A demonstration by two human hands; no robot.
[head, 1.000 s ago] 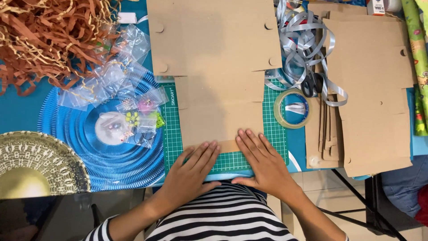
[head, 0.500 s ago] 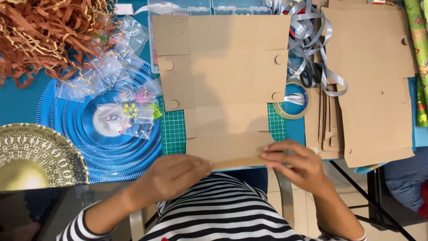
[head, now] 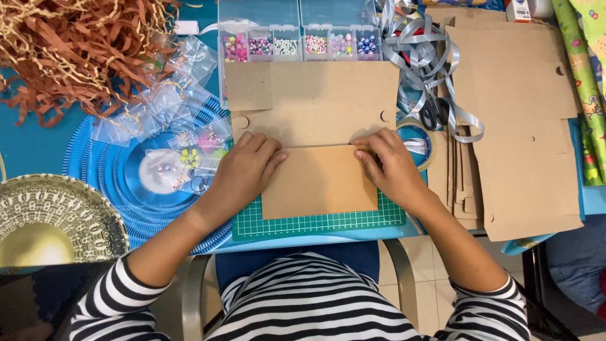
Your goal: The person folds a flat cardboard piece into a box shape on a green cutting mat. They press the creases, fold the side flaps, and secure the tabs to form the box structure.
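A flat brown cardboard box blank point(head: 312, 107) lies on a green cutting mat point(head: 315, 224). Its near flap point(head: 319, 183) is folded over toward the far side. My left hand point(head: 243, 170) presses on the left end of the fold, fingers flat and together. My right hand point(head: 388, 164) presses the right end of the fold with bent fingertips. Neither hand grips anything; both push down on the cardboard.
A clear bead organiser point(head: 300, 44) sits beyond the cardboard. Grey ribbon point(head: 420, 57), scissors point(head: 435, 113) and a tape roll point(head: 420, 142) lie right of it, beside more cardboard blanks point(head: 524, 126). Left are a blue plate point(head: 126, 183) with small bags, brown shredded paper point(head: 69, 50) and a gold plate point(head: 50, 218).
The cardboard has slid toward me, uncovering the bead organiser. The near flap went from lying flat to folded over, and both hands moved from the near edge up onto the fold line.
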